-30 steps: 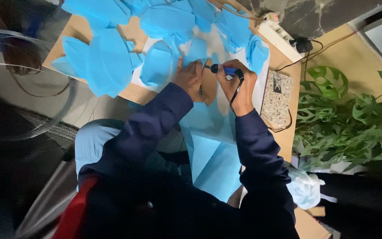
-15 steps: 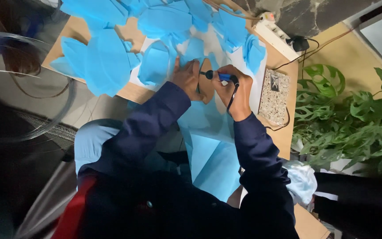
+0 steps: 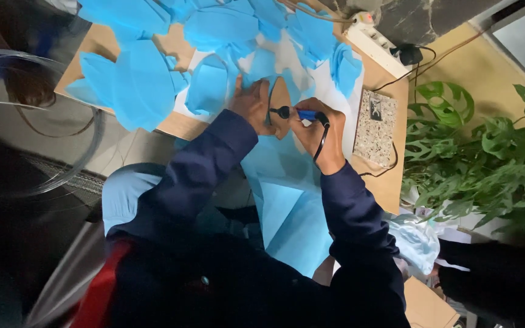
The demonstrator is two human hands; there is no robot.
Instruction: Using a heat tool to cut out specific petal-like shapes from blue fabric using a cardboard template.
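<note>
From my feed, light falls mostly on the counter (image 3: 390, 182) and the blue fabric sheets (image 3: 135, 85), which read bright and saturated. The lower left sinks into near black, sleeves losing detail. The clear curved rim (image 3: 62, 61) at left is smeared and out of focus; edges bend slightly.
</note>
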